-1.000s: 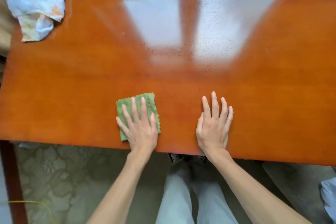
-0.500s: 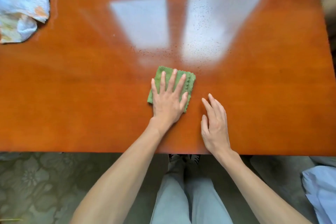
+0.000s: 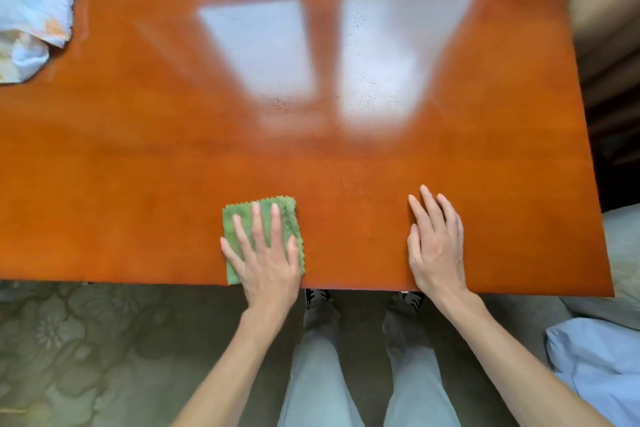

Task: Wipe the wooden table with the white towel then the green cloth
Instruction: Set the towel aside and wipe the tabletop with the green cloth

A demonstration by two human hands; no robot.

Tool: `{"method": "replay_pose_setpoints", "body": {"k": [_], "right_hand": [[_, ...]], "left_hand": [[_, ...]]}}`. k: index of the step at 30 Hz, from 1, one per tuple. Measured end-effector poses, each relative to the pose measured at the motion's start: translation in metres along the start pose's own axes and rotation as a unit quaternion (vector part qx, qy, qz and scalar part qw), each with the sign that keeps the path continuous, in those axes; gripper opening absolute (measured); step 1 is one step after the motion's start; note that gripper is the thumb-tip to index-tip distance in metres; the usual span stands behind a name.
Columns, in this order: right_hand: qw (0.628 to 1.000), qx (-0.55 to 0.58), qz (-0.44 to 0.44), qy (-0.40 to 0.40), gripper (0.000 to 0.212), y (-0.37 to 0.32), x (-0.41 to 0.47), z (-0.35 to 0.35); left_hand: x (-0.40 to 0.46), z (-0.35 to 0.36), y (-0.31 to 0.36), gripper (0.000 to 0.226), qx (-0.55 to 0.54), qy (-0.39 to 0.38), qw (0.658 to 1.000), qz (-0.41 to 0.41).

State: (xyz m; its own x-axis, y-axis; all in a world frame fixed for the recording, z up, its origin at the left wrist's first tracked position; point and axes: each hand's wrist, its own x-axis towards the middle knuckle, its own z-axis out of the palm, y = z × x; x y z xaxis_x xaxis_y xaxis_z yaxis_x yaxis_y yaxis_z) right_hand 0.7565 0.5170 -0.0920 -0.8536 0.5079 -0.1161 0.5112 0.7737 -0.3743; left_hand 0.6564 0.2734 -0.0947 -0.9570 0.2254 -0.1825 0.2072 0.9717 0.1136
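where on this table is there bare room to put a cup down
Bare wood runs across the wooden table from the white towel at the far left corner to the right edge. The near edge is taken: left hand flat on the green cloth, right hand flat beside it.

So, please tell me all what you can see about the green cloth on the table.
The green cloth is a small, roughly square piece of soft fabric, seemingly microfibre, with zigzag-cut edges. It lies flat on the wooden table, close to the near edge, its lower left corner reaching that edge. The left hand presses on it with straight, spread fingers and covers its lower right part. Nothing else touches it; the right hand rests flat on bare wood to its right, apart from it.
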Motion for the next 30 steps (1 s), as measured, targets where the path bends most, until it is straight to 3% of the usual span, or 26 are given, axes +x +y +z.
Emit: {"method": "replay_pose_setpoints", "body": {"k": [6, 11, 14, 20, 26, 30], "right_hand": [[0.996, 0.086, -0.025, -0.008, 0.048, 0.011, -0.001, -0.005], [0.996, 0.086, -0.034, 0.0, 0.049, 0.048, 0.002, -0.024], [1.0, 0.02, -0.006, 0.017, 0.048, 0.078, 0.006, -0.036], [0.997, -0.02, 0.05, 0.055, 0.049, 0.12, 0.011, -0.051], [0.995, -0.036, 0.051, 0.082, 0.051, 0.12, 0.012, -0.043], [0.994, -0.036, 0.051, 0.087, 0.05, 0.121, 0.012, -0.044]], "left_hand": [[-0.059, 0.021, 0.135, 0.064, 0.015, -0.041, 0.994, 0.101], [-0.014, 0.019, 0.187, 0.063, 0.015, -0.05, 0.983, 0.178], [0.042, 0.009, 0.184, 0.063, 0.032, -0.053, 0.976, 0.209], [0.134, -0.013, 0.103, 0.066, -0.003, -0.017, 0.999, 0.051], [0.069, -0.004, 0.075, 0.062, -0.025, 0.006, 1.0, -0.01], [-0.004, 0.015, 0.121, 0.063, 0.021, -0.007, 0.995, 0.094]]}}
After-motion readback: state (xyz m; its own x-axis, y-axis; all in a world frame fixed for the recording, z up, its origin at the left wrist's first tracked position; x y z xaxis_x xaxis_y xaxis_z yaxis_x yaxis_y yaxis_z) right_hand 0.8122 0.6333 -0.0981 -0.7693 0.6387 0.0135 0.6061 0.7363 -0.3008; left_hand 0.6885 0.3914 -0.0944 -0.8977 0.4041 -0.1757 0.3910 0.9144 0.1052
